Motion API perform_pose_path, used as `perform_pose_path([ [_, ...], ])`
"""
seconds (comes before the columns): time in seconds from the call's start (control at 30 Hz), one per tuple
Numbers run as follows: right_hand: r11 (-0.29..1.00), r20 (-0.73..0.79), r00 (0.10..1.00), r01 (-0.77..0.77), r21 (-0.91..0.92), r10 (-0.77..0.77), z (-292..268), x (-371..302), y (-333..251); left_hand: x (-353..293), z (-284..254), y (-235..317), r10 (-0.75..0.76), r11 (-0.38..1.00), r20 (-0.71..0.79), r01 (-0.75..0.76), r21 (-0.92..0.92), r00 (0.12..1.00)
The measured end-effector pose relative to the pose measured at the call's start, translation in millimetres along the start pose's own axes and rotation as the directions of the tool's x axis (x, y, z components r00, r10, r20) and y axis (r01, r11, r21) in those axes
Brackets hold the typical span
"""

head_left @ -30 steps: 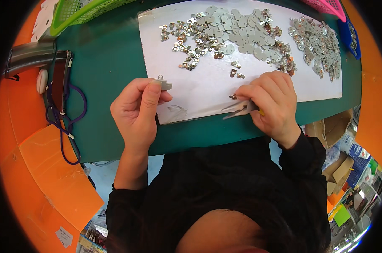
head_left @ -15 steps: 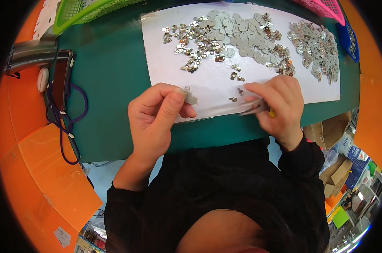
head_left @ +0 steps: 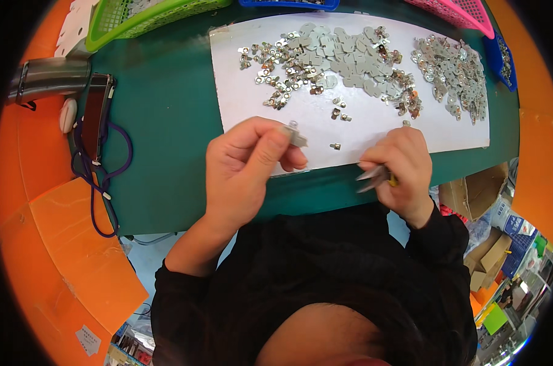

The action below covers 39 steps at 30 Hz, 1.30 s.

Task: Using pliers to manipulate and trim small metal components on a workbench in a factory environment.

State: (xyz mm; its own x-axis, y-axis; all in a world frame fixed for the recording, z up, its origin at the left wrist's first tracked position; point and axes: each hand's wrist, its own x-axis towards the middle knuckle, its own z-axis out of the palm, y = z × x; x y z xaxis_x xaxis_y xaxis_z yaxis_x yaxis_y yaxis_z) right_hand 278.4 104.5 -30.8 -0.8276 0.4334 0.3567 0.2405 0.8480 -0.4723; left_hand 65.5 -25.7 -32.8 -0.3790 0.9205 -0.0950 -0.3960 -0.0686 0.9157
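Observation:
My left hand (head_left: 243, 161) pinches a small grey plate (head_left: 297, 138) with a shiny metal bit at its upper end, held over the front edge of the white board (head_left: 246, 91). In my closed right hand (head_left: 404, 168) lies a pair of pliers (head_left: 372, 177), silvery jaws pointing left and a bit of yellow handle showing. I cannot make out whether the thumb and forefinger also pinch a small part. Between the hands a single small metal clip (head_left: 335, 146) lies on the board. A few more clips (head_left: 341, 111) lie just behind it.
Behind the hands spread piles of grey plates (head_left: 356, 58), metal clips (head_left: 282, 67) and assembled-looking pieces (head_left: 453, 73). Green (head_left: 157, 21), blue (head_left: 288, 5) and pink (head_left: 462, 15) baskets line the back. A phone-like device (head_left: 95, 113) with a purple cord lies left on the green table mat (head_left: 160, 152).
My left hand has shifted right with the plate. The right hand has drawn down toward me with the pliers, and one loose clip beside its fingers no longer shows on the board.

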Motion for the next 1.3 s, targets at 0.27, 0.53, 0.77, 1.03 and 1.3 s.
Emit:
perform_pose_path([
  [0.27, 0.567, 0.439, 0.871, -0.481, 0.668, 0.221, -23, 49, -26, 5, 10, 5, 0.213, 0.835, 0.321, -0.342, 0.431, 0.923],
  [0.53, 0.655, 0.541, 0.841, -0.416, 0.631, 0.012, -30, 62, -13, 10, 7, 6, 0.379, 0.587, 0.491, -0.614, 0.527, 0.784],
  [0.77, 0.746, 0.476, 0.878, -0.280, 0.604, -0.055, -29, 66, -11, 11, 1, -5, 0.466, 0.467, 0.509, -0.689, 0.554, 0.724],
  [1.03, 0.760, 0.487, 0.871, -0.278, 0.587, -0.058, -22, 72, -13, 13, -5, -12, 0.574, 0.374, 0.496, -0.747, 0.549, 0.652],
  [1.3, 0.778, 0.464, 0.880, -0.221, 0.588, -0.100, -20, 81, -12, 11, -9, -17, 0.589, 0.430, 0.429, -0.715, 0.551, 0.685],
])
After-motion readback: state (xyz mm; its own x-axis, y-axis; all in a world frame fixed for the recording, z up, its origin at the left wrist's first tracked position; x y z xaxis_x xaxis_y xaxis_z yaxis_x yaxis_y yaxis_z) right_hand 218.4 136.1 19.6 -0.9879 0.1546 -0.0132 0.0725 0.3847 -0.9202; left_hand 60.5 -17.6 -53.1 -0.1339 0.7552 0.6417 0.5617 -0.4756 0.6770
